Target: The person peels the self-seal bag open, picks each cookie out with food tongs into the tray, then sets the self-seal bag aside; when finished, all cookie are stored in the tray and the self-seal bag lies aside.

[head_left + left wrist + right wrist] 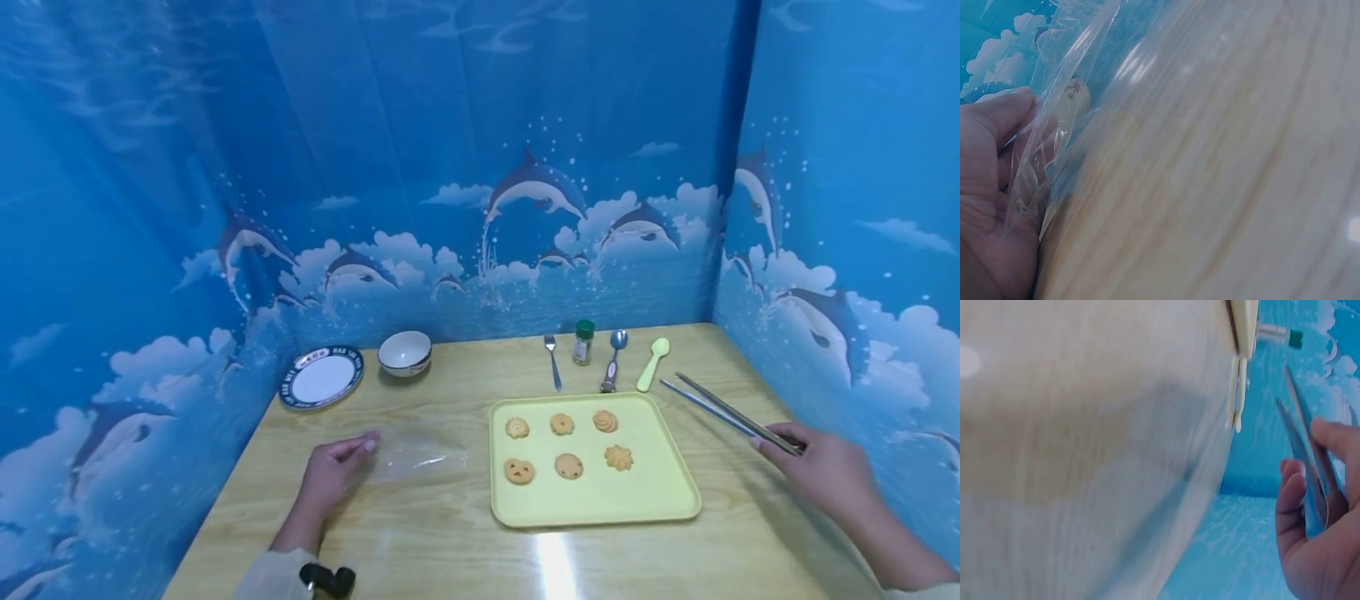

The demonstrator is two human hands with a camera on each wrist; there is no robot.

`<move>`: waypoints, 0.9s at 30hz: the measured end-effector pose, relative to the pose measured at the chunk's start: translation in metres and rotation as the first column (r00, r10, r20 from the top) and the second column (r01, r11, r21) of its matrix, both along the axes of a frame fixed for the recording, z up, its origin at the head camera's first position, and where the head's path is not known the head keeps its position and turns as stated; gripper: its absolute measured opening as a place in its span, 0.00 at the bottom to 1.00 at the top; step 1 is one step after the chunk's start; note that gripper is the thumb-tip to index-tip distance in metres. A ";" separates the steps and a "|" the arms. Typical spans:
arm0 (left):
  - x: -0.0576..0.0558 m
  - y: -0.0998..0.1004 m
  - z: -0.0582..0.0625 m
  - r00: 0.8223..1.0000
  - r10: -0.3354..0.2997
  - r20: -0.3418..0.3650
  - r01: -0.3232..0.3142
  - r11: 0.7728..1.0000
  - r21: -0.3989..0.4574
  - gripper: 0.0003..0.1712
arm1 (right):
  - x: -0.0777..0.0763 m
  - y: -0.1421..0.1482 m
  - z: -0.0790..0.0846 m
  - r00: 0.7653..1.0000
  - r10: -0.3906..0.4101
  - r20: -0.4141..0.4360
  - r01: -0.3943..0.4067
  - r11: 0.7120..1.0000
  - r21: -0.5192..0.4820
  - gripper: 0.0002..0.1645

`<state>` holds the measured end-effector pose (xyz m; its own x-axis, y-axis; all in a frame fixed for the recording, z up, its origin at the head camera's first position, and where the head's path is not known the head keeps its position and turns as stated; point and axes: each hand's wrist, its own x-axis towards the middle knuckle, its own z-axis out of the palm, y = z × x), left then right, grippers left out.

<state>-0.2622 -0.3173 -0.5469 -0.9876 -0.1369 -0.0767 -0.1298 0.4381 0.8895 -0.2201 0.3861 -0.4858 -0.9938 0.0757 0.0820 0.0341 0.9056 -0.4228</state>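
Note:
My left hand pinches one end of a clear plastic bag between thumb and fingers. In the left wrist view the crinkled bag hangs from the fingertips beside the wood-grain table. Metal tongs are gripped in my right hand, right of the yellow tray. The right wrist view shows the arms of the tongs spread apart, with nothing between their tips. On the tray lie several cookies, among them a pretzel-shaped one, a round one and a star-shaped one.
At the back left stand a blue-rimmed plate and a white bowl. Behind the tray lie a fork, a green-capped jar, a metal spoon and a pale green spoon. Dolphin-print curtains border the table.

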 end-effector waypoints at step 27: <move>-0.001 0.001 -0.004 0.999 -0.041 -0.029 0.039 0.996 -0.078 0.20 | -0.044 0.016 -0.023 0.997 -0.053 0.050 0.047 0.993 0.112 0.36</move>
<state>-0.2635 -0.3162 -0.5510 -0.9941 -0.1016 -0.0369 -0.0839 0.5099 0.8561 -0.2638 0.4024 -0.5087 -0.9921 0.1185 0.0406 0.0998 0.9434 -0.3162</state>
